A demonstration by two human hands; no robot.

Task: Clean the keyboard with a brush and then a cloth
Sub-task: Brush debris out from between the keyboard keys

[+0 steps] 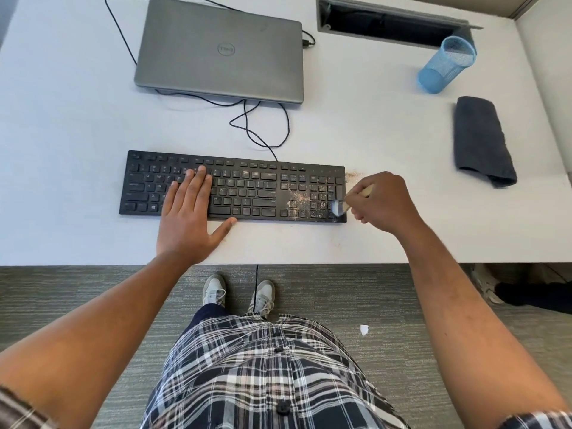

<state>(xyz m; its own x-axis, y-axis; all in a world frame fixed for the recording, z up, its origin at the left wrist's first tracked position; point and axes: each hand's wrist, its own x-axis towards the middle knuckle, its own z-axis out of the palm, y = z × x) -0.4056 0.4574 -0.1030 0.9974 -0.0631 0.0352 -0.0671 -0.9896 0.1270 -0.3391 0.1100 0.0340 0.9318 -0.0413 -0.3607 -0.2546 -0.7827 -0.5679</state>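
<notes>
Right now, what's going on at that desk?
A person is brushing a black keyboard. The left hand lies flat on its keys, steadying it, while the right hand grips a small brush at the number pad, where crumbs remain. The dark cloth lies untouched to the right.

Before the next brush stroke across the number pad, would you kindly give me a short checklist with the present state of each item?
1. Black keyboard held steady: ok, left hand lies flat on its keys.
2. Small wooden-handled brush gripped: ok, right hand holds it, bristles at the keyboard's right end.
3. Sandy crumbs gone: not ok, they cover the number pad area.
4. Desk beside the keyboard clean: not ok, swept dust lies there.
5. Folded dark grey cloth ready: ok, lying on the white desk, untouched.
</notes>
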